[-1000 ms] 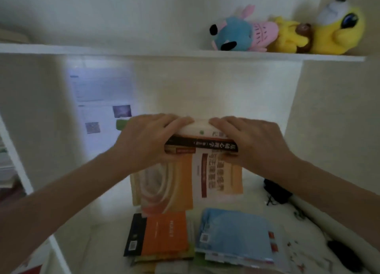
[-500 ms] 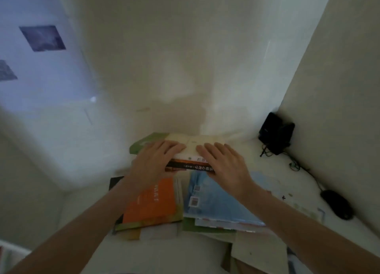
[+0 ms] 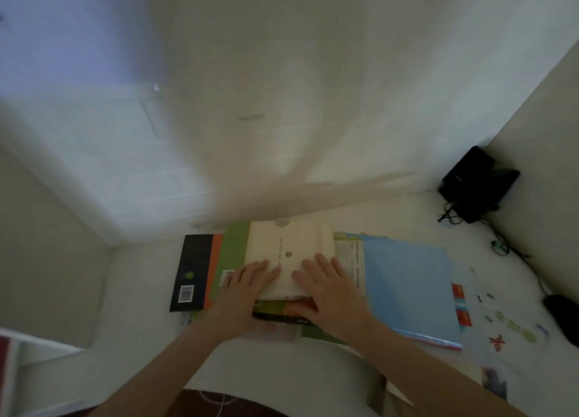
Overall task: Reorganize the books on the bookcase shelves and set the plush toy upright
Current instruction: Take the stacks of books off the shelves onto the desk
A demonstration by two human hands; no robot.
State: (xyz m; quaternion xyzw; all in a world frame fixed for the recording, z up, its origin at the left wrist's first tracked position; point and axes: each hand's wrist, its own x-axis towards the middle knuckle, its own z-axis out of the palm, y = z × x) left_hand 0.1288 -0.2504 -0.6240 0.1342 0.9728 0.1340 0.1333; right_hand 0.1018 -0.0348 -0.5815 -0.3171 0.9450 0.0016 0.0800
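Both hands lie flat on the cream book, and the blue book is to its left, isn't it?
Not quite. The head view shows the left hand and right hand flat on the cream book, but the blue book lies to its right, not its left.

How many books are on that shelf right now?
5: black-and-orange book far left, green book next to it, cream book under the left hand and right hand, dark-spined book beneath that, blue book right. Others may hide under the pile.
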